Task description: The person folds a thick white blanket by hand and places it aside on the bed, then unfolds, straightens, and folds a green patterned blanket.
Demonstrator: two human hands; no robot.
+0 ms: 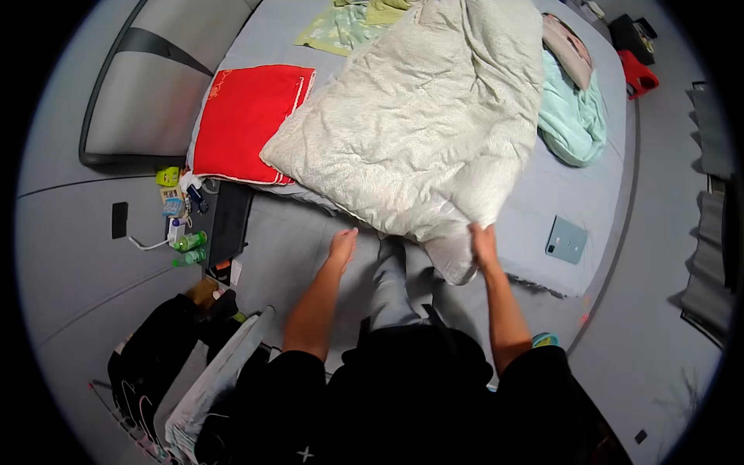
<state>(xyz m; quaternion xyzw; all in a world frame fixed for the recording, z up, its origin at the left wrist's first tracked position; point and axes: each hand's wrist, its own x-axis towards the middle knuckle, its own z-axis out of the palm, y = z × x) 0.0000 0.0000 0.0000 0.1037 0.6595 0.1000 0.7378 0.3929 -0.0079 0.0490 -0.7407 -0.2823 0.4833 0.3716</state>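
Right hand (483, 239) grips the edge of the cream comforter (411, 132), the cloth bunched at the fingers near its lower corner; the exact set of the fingertips is too small to tell; left hand (343, 248) hangs apart from the cloth, over the floor beside the bed, and holds nothing that shows; whether its fingers are curled or pressed together I cannot tell; the comforter lies wrinkled across the middle of the bed, one corner touching the red pillow (252, 120), the gripped corner drooping over the near edge; the hold at that corner probably serves to control the loose fabric from the bedside, where the person stands close to the mattress

The surface is a bed with a grey sheet (511, 205); a tablet (566, 239) lies flat on it, well apart from the comforter, perhaps set there to keep it clear of the bedding; a mint-green blanket (573, 120) sits crumpled beyond the right hand, with a pink pillow (567, 50) by it; a patterned green cloth (337, 32) lies at the far side; around the bed stand a padded headboard (167, 93) and a dark nightstand (231, 225), with green-tinted bottles (191, 241) beside it; a grey curtain (704, 263) hangs at the right wall
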